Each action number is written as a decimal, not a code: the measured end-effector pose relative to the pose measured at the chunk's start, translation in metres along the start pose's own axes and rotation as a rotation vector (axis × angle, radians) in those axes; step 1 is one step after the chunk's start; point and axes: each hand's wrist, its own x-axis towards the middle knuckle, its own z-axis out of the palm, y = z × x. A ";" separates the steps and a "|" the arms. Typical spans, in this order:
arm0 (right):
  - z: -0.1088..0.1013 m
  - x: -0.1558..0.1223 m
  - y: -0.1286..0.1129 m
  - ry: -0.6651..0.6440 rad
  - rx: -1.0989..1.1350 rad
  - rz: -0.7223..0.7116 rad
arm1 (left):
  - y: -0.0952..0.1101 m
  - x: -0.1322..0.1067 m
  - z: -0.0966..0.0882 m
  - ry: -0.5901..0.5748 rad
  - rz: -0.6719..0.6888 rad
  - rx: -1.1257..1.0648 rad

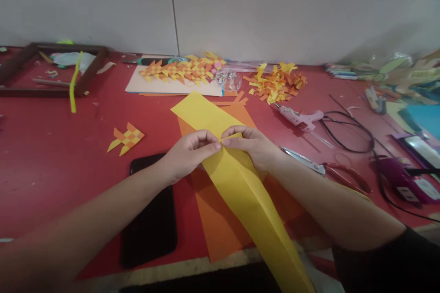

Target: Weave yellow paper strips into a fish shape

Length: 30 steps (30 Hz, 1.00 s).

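Note:
A long strip of yellow paper (237, 187) runs slantwise from the middle of the table past its front edge, with a crease along its length. My left hand (192, 153) pinches it between thumb and forefinger near its far part. Right beside that, my right hand (252, 146) pinches the same paper, the two thumb tips almost touching. Under the strip lies orange paper (216, 229). A woven yellow and orange paper fish (129, 139) rests to the left of my hands. Beneath my left forearm is a black phone (151, 219).
Several woven fish (182, 71) lie in a row on a white pad at the back. Beside them is a pile of paper strips (277, 83). A pink glue gun (300, 119), scissors (343, 176) and a purple power adapter (409, 181) are on the right. A brown frame (91, 71) sits back left.

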 end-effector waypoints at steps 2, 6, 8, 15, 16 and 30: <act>0.000 0.000 0.001 -0.001 -0.032 -0.023 | 0.001 0.000 0.001 -0.004 0.023 0.030; -0.002 0.000 0.002 0.010 -0.076 -0.076 | 0.001 0.001 0.001 0.005 -0.002 -0.007; -0.002 -0.001 0.003 0.011 -0.090 -0.087 | 0.001 0.000 0.000 0.006 -0.007 -0.023; 0.000 -0.005 0.002 0.040 -0.128 -0.114 | 0.000 0.000 0.001 0.021 0.033 -0.016; 0.000 -0.005 0.003 0.048 -0.130 -0.116 | 0.000 0.000 0.001 0.026 0.034 -0.013; 0.002 -0.006 0.002 0.081 -0.167 -0.134 | 0.003 -0.002 0.004 0.055 0.044 0.009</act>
